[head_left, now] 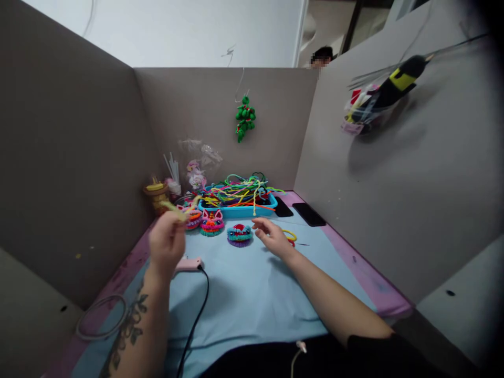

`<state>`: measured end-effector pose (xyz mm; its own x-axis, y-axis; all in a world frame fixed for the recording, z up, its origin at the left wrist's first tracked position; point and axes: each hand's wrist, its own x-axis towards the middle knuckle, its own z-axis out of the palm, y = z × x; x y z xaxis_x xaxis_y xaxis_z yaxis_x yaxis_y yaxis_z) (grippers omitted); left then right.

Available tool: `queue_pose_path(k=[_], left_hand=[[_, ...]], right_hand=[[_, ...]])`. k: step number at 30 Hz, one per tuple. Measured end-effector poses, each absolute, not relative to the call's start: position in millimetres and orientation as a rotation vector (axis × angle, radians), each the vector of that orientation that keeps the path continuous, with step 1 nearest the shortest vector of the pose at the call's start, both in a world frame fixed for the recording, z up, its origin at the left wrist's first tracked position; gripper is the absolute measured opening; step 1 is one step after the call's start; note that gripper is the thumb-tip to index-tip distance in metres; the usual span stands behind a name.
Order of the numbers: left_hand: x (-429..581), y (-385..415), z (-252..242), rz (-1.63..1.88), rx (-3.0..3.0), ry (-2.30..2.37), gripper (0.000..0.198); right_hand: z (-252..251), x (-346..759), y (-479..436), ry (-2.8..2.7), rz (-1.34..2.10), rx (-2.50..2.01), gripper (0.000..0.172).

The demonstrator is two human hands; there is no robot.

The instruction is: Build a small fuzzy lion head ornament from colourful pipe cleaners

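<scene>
Pale yellow and fuzzy, a pipe cleaner (180, 210) is pinched in the closed fingertips of the left hand (167, 245). That hand is lifted off the tabletop, its tattooed forearm rising from the lower left, and the blurred stem juts up and to the right of the knuckles. The right hand (273, 237) reaches forward on a long, low forearm from the lower right, palm down, fingers spread and loose, gripping nothing. The two hands are well apart. Between them, just left of the right fingertips, a blue and purple fuzzy figure (239, 234) sits on the light-blue mat (244, 299). A yellow ring (291, 234) lies just beyond the right hand's knuckles. Right below the left hand rests a pink glue gun (189, 264), its black cord (195, 320) trailing toward the person. Beyond both hands stands a blue tray (236, 212) piled with coloured pipe cleaners, and two more fuzzy figures (211, 222) sit in front of it, nearer the left hand.
</scene>
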<state>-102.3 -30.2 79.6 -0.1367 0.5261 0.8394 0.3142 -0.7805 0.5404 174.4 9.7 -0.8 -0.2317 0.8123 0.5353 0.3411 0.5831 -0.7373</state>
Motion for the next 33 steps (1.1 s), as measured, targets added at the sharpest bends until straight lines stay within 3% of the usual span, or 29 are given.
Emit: queue_pose_path(k=[5,10,20,28,33], left_hand=[[-76,-19,50,1.177,2.657,1.443,0.014],[-59,-18,33,0.797,2.922,1.511,0.017],[-53,-14,23,0.926,2.767,1.257,0.016],[-39,-12,26,1.091,2.796,1.099,0.029],[-34,-12,22,1.134,2.746,1.071,0.022]], right_hand=[[4,168,-3,-1.795,0.296,-0.905,0.025],[5,161,-12,-1.918,-0.023,-0.781,0.028],[3,156,-6,-2.135,-0.258,-0.925,0.021],[-1,152,-1,-2.141,-0.180,-1.019,0.016],[-1,151,-4,-2.073,-0.095,-1.020,0.015]])
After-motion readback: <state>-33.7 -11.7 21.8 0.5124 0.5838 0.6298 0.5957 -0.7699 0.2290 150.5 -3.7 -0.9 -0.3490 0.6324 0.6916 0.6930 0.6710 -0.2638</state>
